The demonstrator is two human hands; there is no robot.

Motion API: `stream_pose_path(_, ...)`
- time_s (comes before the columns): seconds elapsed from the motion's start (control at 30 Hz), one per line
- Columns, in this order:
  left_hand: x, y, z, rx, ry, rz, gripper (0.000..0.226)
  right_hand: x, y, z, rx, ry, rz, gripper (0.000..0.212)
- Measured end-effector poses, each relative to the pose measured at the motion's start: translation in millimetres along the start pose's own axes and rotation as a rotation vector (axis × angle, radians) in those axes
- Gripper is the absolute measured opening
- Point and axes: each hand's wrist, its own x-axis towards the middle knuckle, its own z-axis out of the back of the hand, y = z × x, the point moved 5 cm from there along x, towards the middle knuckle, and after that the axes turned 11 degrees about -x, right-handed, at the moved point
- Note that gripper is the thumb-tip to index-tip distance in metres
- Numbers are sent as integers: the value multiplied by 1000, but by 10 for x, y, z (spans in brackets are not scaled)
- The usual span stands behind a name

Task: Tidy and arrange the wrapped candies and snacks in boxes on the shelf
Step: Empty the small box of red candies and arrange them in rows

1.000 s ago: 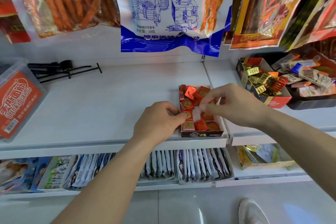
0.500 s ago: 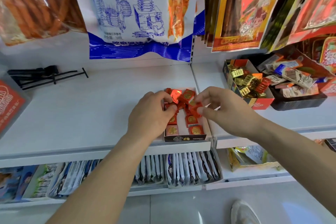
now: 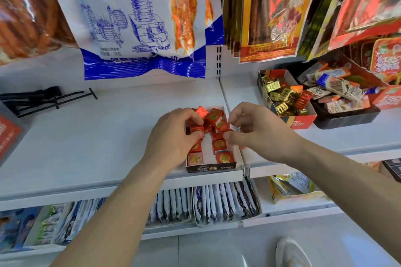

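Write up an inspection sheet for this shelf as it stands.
Surface: white shelf, with the candy box at its front edge.
Job's things: dark candy box of red wrapped candies, front ones in rows, back ones heaped; red-fronted box of gold candies to the right.
Clutter: black display hooks lying at the left rear.
Hands: left hand and right hand each pinch one of the red wrapped candies over the box.
Cables: nothing seen.
Surroundings: hanging snack bags above; sachets on the lower shelf; a shoe on the floor.
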Motion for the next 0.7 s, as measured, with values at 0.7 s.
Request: stream_pose_path(0.7,-309,-42,134,-831,30,175,36,21,132,-99,550,111,-38,35)
